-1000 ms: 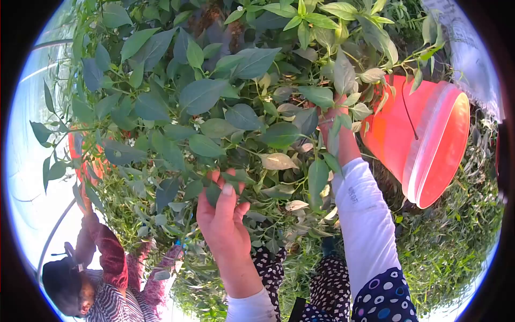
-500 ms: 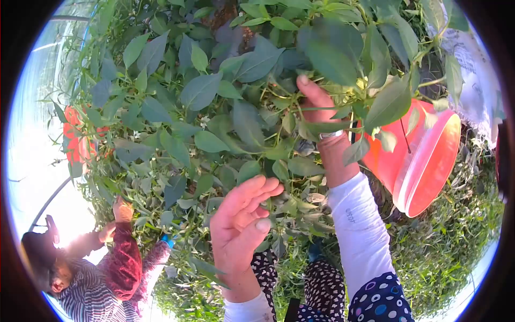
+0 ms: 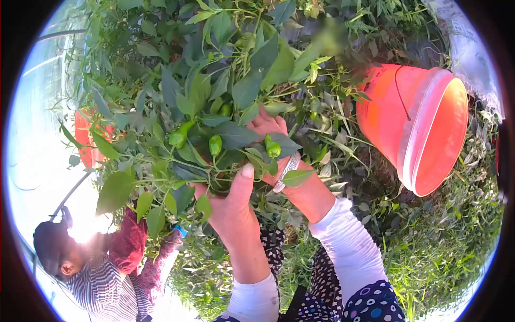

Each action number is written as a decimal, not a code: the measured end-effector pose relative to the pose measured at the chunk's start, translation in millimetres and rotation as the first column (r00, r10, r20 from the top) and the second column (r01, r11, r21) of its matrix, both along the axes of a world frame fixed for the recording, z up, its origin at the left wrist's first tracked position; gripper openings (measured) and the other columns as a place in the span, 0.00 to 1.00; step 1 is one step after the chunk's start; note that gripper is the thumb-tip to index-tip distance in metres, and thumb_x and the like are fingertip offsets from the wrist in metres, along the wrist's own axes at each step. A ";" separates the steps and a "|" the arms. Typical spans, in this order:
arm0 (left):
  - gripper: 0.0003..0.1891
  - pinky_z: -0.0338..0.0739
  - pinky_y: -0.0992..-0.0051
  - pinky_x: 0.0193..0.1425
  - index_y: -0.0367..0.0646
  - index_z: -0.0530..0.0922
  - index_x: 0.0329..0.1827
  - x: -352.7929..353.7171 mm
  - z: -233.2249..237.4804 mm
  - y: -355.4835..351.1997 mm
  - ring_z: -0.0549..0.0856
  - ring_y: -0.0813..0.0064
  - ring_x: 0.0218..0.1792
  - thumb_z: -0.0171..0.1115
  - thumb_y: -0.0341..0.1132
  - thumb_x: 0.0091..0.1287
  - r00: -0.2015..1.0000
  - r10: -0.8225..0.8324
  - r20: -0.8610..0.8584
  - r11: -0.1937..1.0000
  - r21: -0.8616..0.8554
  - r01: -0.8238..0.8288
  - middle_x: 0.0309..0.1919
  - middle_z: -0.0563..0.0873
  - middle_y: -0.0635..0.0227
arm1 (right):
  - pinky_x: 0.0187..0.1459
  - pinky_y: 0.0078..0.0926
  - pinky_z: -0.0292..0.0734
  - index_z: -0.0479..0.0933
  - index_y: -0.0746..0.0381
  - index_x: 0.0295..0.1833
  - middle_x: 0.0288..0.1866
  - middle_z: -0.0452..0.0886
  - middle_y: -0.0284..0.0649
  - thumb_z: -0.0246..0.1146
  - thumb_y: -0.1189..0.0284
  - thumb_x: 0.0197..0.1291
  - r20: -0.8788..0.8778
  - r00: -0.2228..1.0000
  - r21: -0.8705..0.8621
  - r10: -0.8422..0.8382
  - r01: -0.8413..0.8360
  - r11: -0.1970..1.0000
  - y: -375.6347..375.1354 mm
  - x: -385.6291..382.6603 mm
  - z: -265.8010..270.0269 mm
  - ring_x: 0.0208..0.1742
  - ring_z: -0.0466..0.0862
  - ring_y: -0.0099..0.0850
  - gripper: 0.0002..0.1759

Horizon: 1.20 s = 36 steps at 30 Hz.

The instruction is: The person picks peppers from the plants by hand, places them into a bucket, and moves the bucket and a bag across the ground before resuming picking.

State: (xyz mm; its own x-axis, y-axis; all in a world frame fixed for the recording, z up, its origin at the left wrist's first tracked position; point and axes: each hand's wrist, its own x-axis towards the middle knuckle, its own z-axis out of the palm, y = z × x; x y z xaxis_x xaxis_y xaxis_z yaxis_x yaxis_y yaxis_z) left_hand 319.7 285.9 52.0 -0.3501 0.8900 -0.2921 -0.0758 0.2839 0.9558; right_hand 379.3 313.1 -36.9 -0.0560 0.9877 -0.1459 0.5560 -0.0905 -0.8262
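- While the left hand [image 3: 232, 206] closes round a leafy pepper branch [image 3: 210, 174], thumb raised against the foliage, the bunch sits at the centre of the view.
- Right hand [image 3: 266, 127]: at 1 o'clock from the left hand, fingers pushed in among the leaves; whether they pinch a fruit cannot be told. A bracelet [image 3: 287, 170] rings the wrist.
- First pepper [image 3: 215, 144]: green, hanging at 11 o'clock from the left thumb.
- Second pepper [image 3: 272, 148]: green, just beside the right hand's lower edge.
- Third pepper [image 3: 178, 138]: green, farther out toward 10 o'clock, half behind a leaf.
- Orange bucket [image 3: 424, 123]: at 3 o'clock from the hands, tipped on its side on the weedy ground, well apart.
- Second orange bucket [image 3: 86, 137]: at 9 o'clock, mostly screened by leaves.
- Co-worker [image 3: 91, 273]: at 7 o'clock, striped top, red sleeve raised into the plants; apart from both hands.
- Handling note, as a judgement: steady the branch with the left hand, take each fruit at its stalk, and snap it cleanly rather than tug, so the stem does not tear.
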 end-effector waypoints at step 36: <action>0.11 0.75 0.75 0.43 0.37 0.76 0.46 -38.8 -35.4 -9.3 0.80 0.76 0.39 0.60 0.26 0.61 0.852 0.159 0.499 0.947 -0.320 0.010 0.40 0.82 0.66 | 0.63 0.42 0.60 0.64 0.66 0.61 0.59 0.67 0.52 0.59 0.79 0.47 -0.179 0.960 0.148 0.214 -0.189 0.971 -45.1 45.2 6.1 0.63 0.66 0.48 0.30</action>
